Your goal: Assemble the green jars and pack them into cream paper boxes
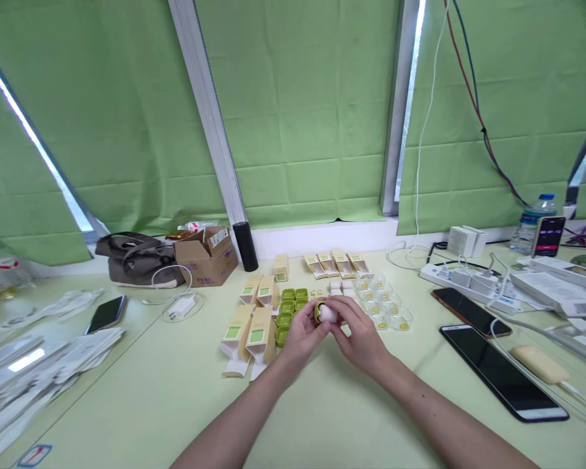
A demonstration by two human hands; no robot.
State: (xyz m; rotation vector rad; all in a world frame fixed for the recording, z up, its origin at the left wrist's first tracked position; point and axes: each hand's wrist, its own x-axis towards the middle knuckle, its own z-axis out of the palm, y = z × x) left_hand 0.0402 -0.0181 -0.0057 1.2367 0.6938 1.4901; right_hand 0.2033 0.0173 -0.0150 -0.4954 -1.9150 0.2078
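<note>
My left hand [300, 332] is closed around a small olive-green cup [317, 311]. My right hand [360, 332] grips a whitish, rounded piece [328, 314] at the mouth of that cup; how far in it sits I cannot tell. Left of my hands, several green square cups [285, 306] stand in two columns. Behind them lie small yellowish bits [316, 294] and more whitish pieces [335, 285]. To the right are clear plastic covers [400, 319] with yellow centres. Open beige cartons [261, 332] with green labels lie at the left, more cartons [342, 264] behind.
Phones [502, 371] and a power strip [469, 286] with cables lie at the right. At the back left stand a cardboard box [206, 260], a grey bag [141, 260] and a black cylinder [245, 246]. White packets [43, 365] are piled far left, beside another phone [106, 315].
</note>
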